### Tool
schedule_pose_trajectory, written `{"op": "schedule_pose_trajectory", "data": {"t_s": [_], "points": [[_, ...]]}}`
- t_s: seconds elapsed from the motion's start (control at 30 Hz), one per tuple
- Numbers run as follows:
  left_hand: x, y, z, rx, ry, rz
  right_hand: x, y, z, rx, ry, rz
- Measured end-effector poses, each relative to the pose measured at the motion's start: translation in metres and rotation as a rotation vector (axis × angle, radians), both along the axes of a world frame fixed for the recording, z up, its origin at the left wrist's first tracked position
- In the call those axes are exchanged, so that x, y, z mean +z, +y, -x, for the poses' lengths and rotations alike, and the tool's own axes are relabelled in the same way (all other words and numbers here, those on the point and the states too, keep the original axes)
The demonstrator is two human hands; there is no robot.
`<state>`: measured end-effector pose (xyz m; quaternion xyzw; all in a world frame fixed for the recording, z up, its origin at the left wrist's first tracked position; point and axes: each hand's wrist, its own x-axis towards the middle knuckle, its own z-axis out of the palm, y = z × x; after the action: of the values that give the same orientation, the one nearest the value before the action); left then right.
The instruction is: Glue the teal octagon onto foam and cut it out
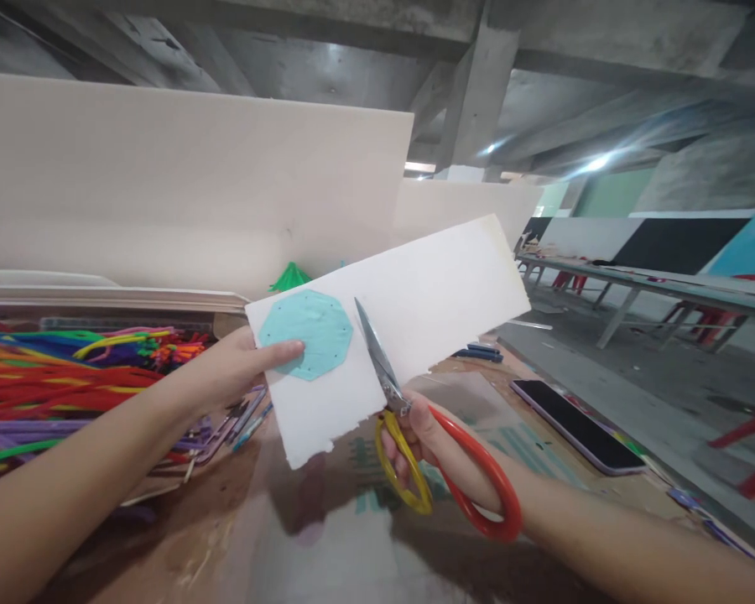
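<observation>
My left hand (252,361) grips the left end of a white sheet (440,302), which looks like paper or thin foam. Its thumb presses on a light blue octagon (311,335) lying against the sheet, with small dark dots near its corners. My right hand (424,436) holds scissors (475,470) with one red and one yellow handle loop. Their blades cross the sheet from its lower edge, just right of the octagon, and a cut runs up there. The sheet's lower edge is ragged. The fingers behind the sheet are hidden.
Bundles of coloured pipe cleaners (69,369) lie at the left. A phone (575,424) rests on the table at the right, and dark pens (478,352) lie behind the sheet. Large pale boards (182,184) stand at the back. Another long table (635,277) is farther right.
</observation>
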<state>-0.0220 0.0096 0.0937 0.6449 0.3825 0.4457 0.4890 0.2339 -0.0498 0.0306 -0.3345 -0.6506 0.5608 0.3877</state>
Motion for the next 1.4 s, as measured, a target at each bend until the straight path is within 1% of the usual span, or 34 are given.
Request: {"op": "schedule_pose_trajectory", "data": {"t_s": [0.07,0.2,0.3,0.43,0.5,0.63,0.8,0.97,1.07,1.27,1.4], "points": [[-0.002,0.000,-0.001,0.006,0.036,-0.035,0.000,0.001,-0.001,-0.008,-0.027,0.013],[-0.004,0.000,-0.002,0.014,0.083,-0.068,0.004,0.004,-0.004,0.036,-0.034,0.024],[-0.003,-0.002,-0.004,0.044,0.077,-0.094,0.008,0.005,-0.006,0.050,0.008,-0.049],[-0.004,-0.003,-0.004,0.052,0.109,-0.142,0.008,0.005,-0.006,0.045,-0.047,-0.156],[-0.005,-0.003,-0.002,0.060,0.123,-0.149,0.005,0.005,-0.005,0.036,-0.053,-0.173],[-0.007,0.000,0.001,0.075,0.122,-0.148,0.000,0.005,-0.004,0.039,0.013,-0.137],[-0.008,0.001,0.000,0.070,0.125,-0.160,-0.004,0.004,-0.004,0.047,0.023,-0.166],[-0.008,0.003,0.001,0.071,0.122,-0.157,-0.003,0.003,-0.003,0.029,0.022,-0.178],[-0.008,0.003,0.001,0.074,0.116,-0.162,-0.002,0.003,-0.003,0.022,0.020,-0.153],[-0.006,0.001,0.000,0.025,0.112,-0.168,0.001,0.002,-0.002,0.024,0.045,-0.100],[-0.007,0.001,0.000,0.025,0.098,-0.167,0.004,0.001,-0.001,0.020,0.062,-0.059]]}}
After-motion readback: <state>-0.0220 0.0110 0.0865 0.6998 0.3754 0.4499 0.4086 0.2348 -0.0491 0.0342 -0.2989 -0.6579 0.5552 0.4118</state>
